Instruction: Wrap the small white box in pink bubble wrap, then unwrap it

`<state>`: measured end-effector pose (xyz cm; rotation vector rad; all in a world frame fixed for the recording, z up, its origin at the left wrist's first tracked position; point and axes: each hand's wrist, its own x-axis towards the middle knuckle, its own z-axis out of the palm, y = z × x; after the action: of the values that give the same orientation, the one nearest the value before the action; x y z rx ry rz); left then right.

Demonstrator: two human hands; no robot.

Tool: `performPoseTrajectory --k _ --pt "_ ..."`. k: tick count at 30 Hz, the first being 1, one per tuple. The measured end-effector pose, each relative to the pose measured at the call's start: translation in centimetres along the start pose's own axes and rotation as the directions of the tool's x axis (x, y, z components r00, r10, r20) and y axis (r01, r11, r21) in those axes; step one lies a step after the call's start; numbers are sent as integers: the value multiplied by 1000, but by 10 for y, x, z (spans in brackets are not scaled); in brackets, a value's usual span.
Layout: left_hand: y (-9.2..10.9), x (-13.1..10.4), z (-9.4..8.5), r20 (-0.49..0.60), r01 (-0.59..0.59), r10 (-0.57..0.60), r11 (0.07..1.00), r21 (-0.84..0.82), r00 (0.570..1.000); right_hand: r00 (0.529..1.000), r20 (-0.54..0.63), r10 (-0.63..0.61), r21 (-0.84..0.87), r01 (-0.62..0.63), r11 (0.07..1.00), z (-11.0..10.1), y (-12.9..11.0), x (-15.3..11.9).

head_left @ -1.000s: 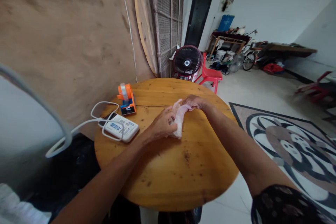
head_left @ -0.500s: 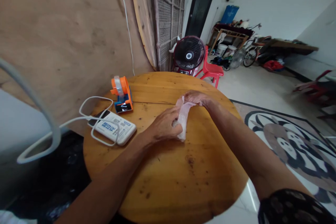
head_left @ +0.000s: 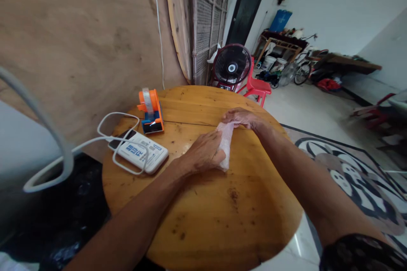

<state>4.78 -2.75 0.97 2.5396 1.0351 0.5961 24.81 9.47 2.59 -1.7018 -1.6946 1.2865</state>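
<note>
A slim bundle of pale pink, translucent wrap, bubble wrap by its look (head_left: 225, 146), lies on the round wooden table (head_left: 203, 228). What is inside it, if anything, cannot be made out. My left hand (head_left: 206, 150) grips the bundle's left side, with the thumb near its close end. At the far end my right hand (head_left: 238, 117) has its fingers curled over the wrap's edge, pressing it down. Left of my hands stands an orange and blue tape dispenser (head_left: 151, 110) with a roll of clear tape.
A white power bank (head_left: 149, 154) with a looped white cable (head_left: 122, 114) lies at the table's left. Beyond the far edge are a fan (head_left: 232, 67) and a red plastic chair (head_left: 257, 87). A wooden wall (head_left: 79, 42) borders the left side.
The loose flap of wrap at the far end, raised before, now lies folded down under my right hand. My left hand keeps its hold. The view has shifted slightly.
</note>
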Motion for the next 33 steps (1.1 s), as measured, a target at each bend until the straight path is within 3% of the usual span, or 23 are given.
performPoseTrajectory --k 2,7,11,17,21,24,28,33 --pt "0 -1 0 5 1 -1 1000 -7 1000 999 -42 9 36 -8 999 -4 2 -5" --pt "-3 -1 2 45 -25 24 999 20 999 1000 -4 24 -24 -24 999 -8 0 -13" --pt "-5 0 3 45 -86 84 995 42 995 996 -84 -19 -64 14 998 0 -9 -16" --pt "-5 0 0 53 -79 77 996 33 996 993 -117 -5 52 11 999 6 -16 -15" --pt "-4 -1 0 23 -71 70 996 48 997 997 -79 25 177 -10 984 -2 -18 -11" --pt "-2 -1 0 13 -56 56 997 47 998 989 -147 27 201 3 980 -10 -18 -15" --pt "-2 -1 0 3 -54 54 996 64 999 959 -261 -112 174 161 971 -22 -4 -38" --pt "-5 -1 4 -10 -70 70 995 68 997 940 -190 -285 42 298 954 -25 16 -73"
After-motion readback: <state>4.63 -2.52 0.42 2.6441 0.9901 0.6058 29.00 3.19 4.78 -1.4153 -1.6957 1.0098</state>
